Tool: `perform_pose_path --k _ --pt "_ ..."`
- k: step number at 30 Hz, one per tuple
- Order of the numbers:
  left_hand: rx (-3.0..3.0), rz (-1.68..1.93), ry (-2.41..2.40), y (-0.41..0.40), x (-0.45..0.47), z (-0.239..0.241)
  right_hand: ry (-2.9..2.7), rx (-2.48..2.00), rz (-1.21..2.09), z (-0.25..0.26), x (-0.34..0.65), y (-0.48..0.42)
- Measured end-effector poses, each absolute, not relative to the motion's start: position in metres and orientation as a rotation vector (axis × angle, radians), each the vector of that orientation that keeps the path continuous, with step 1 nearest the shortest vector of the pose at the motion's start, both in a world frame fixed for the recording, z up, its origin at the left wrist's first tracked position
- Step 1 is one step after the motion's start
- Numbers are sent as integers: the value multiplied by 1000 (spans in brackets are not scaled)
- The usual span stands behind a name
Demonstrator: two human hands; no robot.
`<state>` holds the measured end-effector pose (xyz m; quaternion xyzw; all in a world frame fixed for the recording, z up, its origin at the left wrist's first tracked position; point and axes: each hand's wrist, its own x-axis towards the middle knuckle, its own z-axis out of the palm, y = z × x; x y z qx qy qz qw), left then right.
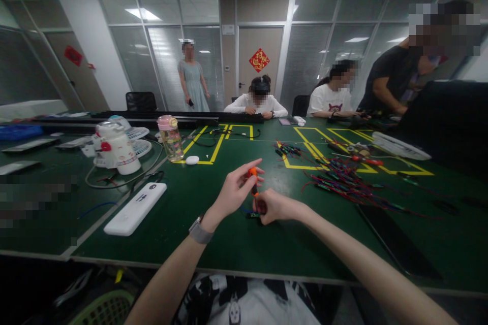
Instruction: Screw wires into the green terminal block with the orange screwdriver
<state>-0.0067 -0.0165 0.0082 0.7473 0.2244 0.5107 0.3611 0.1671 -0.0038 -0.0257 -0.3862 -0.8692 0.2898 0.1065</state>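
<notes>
My left hand [235, 189] grips an orange and black screwdriver [252, 173] by its handle between thumb and fingers. The tool stands nearly upright, shaft down. Just below and to the right, my right hand [277, 206] is closed in a fist-like pinch around a small green circuit board [254, 215] with thin wires at its side. The screwdriver's tip meets the area at the right fingers; whether it touches the board is hidden. A watch is on my left wrist.
A tangle of wired boards [339, 180] spreads at the right, near a dark flat slab [396, 238]. At the left are a white power bank [135, 209], a white bottle [127, 155] and a pink-lidded bottle [171, 142]. Several people are beyond the green table [213, 244].
</notes>
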Motion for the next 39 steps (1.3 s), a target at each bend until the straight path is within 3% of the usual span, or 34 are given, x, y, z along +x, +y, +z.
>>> perform_pose_path --k 6,11,39 --pt "2047 1539 855 -15 -7 6 -2457 -1104 962 -30 171 -5" --pt "1872 1376 631 -17 -4 6 -2393 -1056 991 -37 175 -5" --pt "1986 1525 869 -10 -8 4 -2231 -1067 1028 -43 176 -11"
